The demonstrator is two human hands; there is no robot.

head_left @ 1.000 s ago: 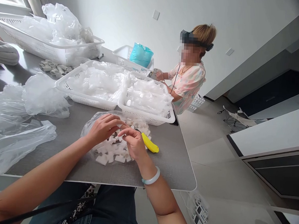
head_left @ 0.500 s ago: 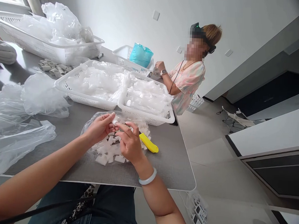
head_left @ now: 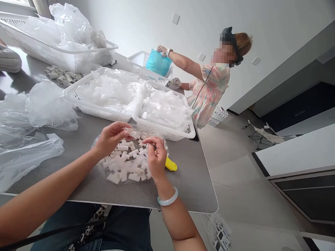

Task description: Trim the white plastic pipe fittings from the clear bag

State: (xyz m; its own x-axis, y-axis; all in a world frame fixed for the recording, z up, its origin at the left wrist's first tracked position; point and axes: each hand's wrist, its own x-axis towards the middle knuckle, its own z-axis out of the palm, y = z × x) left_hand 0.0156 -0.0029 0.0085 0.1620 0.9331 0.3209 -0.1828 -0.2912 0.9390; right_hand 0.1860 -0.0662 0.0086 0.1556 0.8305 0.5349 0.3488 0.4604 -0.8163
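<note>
My left hand (head_left: 113, 137) pinches a small white pipe fitting (head_left: 132, 132) between thumb and fingers, its round opening showing. Just to the right, apart from that fitting, my right hand (head_left: 157, 156) has its fingers curled in, with the index finger pointing left. A small dark thing shows at those fingers, too unclear to name. Below both hands, a clear plastic bag (head_left: 105, 167) lies spread on the table with many white pipe fittings (head_left: 123, 148) on it, several of them T-shaped. A yellow handle (head_left: 171, 164) sticks out from behind my right hand; its other end is hidden.
Two white baskets (head_left: 100, 112) of clear plastic bags stand beyond my hands. A larger basket (head_left: 72, 58) is at the back left, near loose pipe pieces (head_left: 63, 77). Crumpled plastic (head_left: 42, 107) covers the left side. Across the table, a person (head_left: 209, 86) touches a blue bag (head_left: 158, 62).
My right hand has drawn back to the right, away from the fitting in my left hand, and its fingers have curled. The other person has reached out to the blue bag.
</note>
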